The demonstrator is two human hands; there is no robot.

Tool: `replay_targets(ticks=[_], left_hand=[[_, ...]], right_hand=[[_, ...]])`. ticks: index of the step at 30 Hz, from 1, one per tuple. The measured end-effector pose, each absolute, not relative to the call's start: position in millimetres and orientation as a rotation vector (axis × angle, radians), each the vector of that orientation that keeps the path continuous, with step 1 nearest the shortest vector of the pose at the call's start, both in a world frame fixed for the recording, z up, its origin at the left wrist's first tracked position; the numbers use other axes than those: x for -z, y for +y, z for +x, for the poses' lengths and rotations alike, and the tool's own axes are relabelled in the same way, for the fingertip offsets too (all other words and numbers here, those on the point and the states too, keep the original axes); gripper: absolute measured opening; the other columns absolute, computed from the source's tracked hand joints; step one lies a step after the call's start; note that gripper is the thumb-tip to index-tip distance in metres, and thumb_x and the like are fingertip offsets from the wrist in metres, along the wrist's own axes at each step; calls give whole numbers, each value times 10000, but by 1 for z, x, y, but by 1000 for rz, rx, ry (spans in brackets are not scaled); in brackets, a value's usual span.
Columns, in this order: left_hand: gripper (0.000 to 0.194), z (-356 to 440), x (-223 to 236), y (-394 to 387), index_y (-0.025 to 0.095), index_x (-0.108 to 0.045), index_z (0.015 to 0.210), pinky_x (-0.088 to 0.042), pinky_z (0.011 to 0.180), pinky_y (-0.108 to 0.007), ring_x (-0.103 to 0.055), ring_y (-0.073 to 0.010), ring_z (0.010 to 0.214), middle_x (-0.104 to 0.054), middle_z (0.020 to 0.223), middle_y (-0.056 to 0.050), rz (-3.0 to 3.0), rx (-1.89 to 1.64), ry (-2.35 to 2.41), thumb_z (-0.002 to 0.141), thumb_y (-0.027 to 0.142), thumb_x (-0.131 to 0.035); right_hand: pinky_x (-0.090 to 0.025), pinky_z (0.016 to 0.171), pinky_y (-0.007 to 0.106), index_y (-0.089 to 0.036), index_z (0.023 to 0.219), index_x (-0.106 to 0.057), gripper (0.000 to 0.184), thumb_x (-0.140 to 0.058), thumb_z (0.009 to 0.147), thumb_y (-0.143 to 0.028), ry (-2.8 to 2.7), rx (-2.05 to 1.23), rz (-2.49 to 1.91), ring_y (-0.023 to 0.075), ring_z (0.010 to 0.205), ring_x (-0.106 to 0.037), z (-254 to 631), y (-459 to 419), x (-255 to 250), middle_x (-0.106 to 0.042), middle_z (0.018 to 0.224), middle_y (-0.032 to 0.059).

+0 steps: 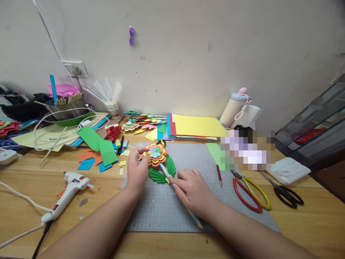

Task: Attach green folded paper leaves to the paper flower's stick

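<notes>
A layered paper flower (154, 152) in orange, yellow and lilac-green lies face up over a grey cutting mat (151, 219). Its rolled paper stem (164, 169) slants down to the right, passing beneath my right hand. Two pleated green paper leaves (158, 175) flank the stem, and a small yellow strip sits where they meet it. My left hand (137, 169) is closed on the flower's left edge, thumb on the petals. With its fingers closed, my right hand (192, 189) grips the stem just below the leaves; part of the stem is hidden under it.
On the left lie a white glue gun (66, 194) with its cord and green paper pieces (101, 144). Red-and-yellow-handled scissors (250, 192), black scissors (288, 194) and a pencil (219, 175) are on the right. A coloured paper stack (198, 126) and a bottle (233, 108) stand near the wall.
</notes>
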State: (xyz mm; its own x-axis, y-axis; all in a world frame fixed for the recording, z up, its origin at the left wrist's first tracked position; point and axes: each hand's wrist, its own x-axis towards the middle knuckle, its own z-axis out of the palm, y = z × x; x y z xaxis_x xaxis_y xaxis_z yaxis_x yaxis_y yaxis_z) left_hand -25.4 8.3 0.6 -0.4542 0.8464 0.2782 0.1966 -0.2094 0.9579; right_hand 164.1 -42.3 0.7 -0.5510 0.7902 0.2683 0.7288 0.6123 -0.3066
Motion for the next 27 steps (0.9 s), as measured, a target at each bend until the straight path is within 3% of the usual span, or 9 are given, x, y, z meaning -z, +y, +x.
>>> replay_targets(ticks=[10,13,18,27], left_hand=[[192,-29,4,14,199,-629,853,-436,695,-266,-549,-160,772,-575,858,-12,1134,-1711,1509,665,223,-605],[195,-29,4,15,199,-629,848,-434,666,-257,-544,-154,757,-565,855,-10,1083,-1720,1513,657,220,-605],[188,-29,5,16,196,-633,837,-425,659,-253,-537,-152,762,-561,866,-9,1072,-1726,1531,652,213,-599],[185,-33,-22,1,212,-627,866,-415,772,-288,-542,-186,863,-587,902,-16,1224,-1739,1555,686,202,-581]], right_hand=[[-274,705,295,-212,1047,-587,219,-429,896,-226,-2406,-251,-1186,165,824,-516,163,-44,0,-607,897,38],[-270,609,273,-193,895,-570,168,-436,886,-293,-2304,-291,-1358,149,703,-526,164,-46,1,-624,817,24],[-164,508,284,-197,650,-518,307,-445,872,-395,-2340,-310,-1601,131,540,-517,164,-49,3,-617,612,-2],[-141,510,295,-204,702,-567,222,-481,829,-364,-2500,-185,-1609,157,547,-559,161,-51,9,-653,640,24]])
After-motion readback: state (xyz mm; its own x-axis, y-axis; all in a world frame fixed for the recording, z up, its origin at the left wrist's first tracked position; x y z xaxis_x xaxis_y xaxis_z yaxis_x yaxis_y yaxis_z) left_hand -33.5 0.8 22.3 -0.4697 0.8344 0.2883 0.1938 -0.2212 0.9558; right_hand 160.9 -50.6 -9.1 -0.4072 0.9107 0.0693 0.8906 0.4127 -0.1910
